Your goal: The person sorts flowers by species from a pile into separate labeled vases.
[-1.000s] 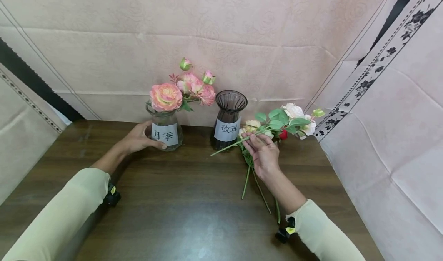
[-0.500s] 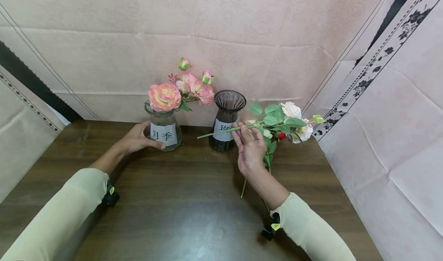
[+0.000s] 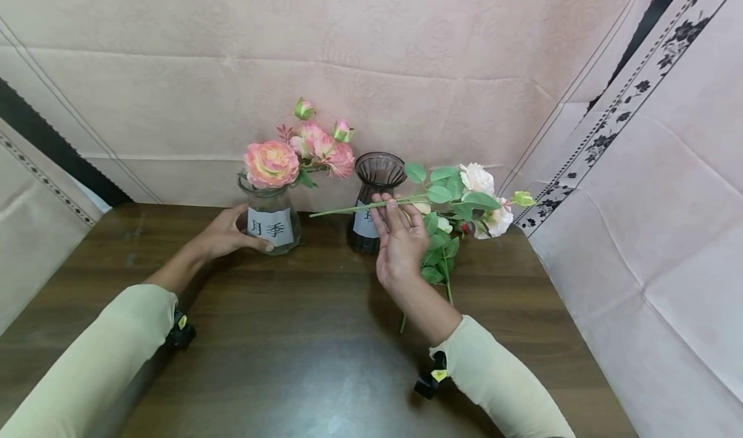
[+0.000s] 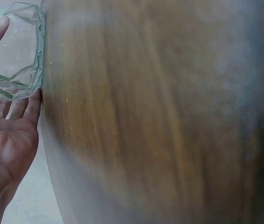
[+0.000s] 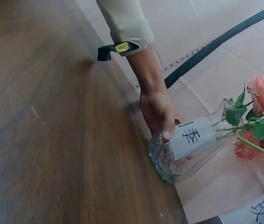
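Observation:
My left hand (image 3: 223, 235) grips the side of a clear glass vase (image 3: 295, 228) with a paper label (image 3: 270, 226). Pink roses (image 3: 271, 164) and buds stand in that vase. In the left wrist view, the thumb and fingers wrap round the glass base (image 4: 19, 51). My right hand (image 3: 400, 248) pinches the green stem of a white flower spray (image 3: 478, 179), held sideways with its cut end pointing left. That stem passes in front of a dark ribbed glass vase (image 3: 380, 170), whose label is partly hidden by the fingers.
More flowers lie on the table right of the dark vase, their leaves (image 3: 435, 267) and stems showing under the right arm; a bit of red shows among them. A cloth-covered wall (image 3: 371, 102) rises behind the wooden table (image 3: 278, 348).
My right hand has moved left and slightly up with the white flower spray, its stem end now nearer the clear vase. The left hand keeps its hold on the clear vase.

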### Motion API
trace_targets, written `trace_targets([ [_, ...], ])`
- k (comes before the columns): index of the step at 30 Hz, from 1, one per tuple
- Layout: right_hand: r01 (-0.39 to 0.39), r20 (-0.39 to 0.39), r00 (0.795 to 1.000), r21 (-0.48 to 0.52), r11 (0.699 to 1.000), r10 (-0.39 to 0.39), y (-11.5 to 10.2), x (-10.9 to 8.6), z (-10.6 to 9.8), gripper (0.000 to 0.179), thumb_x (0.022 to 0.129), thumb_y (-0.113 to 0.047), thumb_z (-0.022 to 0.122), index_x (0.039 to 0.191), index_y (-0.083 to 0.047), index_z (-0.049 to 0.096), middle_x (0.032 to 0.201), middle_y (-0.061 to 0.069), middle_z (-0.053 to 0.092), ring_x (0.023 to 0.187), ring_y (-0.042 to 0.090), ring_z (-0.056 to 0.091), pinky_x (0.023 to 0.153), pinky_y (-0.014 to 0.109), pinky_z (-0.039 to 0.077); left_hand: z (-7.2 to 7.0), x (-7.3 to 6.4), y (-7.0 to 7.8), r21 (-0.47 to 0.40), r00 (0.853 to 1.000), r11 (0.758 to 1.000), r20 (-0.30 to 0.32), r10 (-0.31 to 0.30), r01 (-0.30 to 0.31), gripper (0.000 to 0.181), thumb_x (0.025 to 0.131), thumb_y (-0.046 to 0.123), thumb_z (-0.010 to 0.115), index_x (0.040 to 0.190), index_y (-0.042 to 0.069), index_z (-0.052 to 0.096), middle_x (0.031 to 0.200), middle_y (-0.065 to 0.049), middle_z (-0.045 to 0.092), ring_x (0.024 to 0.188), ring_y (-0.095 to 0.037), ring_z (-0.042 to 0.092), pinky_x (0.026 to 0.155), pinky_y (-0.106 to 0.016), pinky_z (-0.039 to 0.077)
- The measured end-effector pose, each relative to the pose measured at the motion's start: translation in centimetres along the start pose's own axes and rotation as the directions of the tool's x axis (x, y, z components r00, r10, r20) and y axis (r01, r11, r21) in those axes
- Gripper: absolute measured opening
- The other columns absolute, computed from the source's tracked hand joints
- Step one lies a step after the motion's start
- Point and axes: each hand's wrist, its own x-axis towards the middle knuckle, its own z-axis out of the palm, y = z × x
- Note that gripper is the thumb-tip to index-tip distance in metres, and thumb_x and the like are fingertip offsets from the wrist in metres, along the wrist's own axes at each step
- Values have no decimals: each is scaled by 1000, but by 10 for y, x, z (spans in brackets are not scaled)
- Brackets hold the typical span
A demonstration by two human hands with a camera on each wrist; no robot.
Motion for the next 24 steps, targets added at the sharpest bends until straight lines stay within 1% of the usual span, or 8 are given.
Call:
trace_targets([
  [5,24,38,999,-7,1000,-24,7,-2,10,7,111,-1,69,118,-3,69,111,11,86,110,25,85,106,42,65,-1,-1,-3,16,1000,1000,-11,-7,7,92,85,23,102,161,8,53,146,-17,72,124,-18,67,100,-20,55],
  [9,34,48,998,-14,999,-34,11,-4,18,7,110,-2,70,118,-3,70,114,13,86,115,30,84,107,44,65,-1,0,-4,33,1000,999,-17,-7,8,90,85,25,102,160,7,54,145,-17,73,124,-19,66,100,-21,54],
  [12,38,50,998,-22,999,-37,13,-7,23,10,110,-4,71,120,-1,70,116,14,86,117,31,84,108,44,65,0,0,-4,27,1000,1000,-14,-6,6,90,85,24,102,160,7,53,145,-18,73,124,-20,67,99,-21,54],
  [17,58,71,996,-15,998,-56,19,-11,33,17,111,-4,71,127,2,69,118,13,86,114,26,85,111,45,63,1,1,-3,25,1000,1000,-13,-2,2,90,85,23,102,159,7,54,145,-18,73,123,-19,67,100,-21,54],
  [20,68,78,995,5,998,-69,22,-13,43,16,111,-3,70,126,1,70,120,15,86,113,25,85,111,47,63,1,1,-3,33,1000,999,-16,-7,7,90,85,24,102,159,7,54,145,-18,73,124,-20,67,100,-22,54],
  [24,84,70,994,28,996,-85,24,-14,57,13,110,-1,70,123,0,72,120,17,85,112,24,85,110,47,64,1,1,-2,40,1000,999,-14,-10,10,92,85,25,102,161,8,52,148,-18,72,129,-25,66,103,-24,52],
])
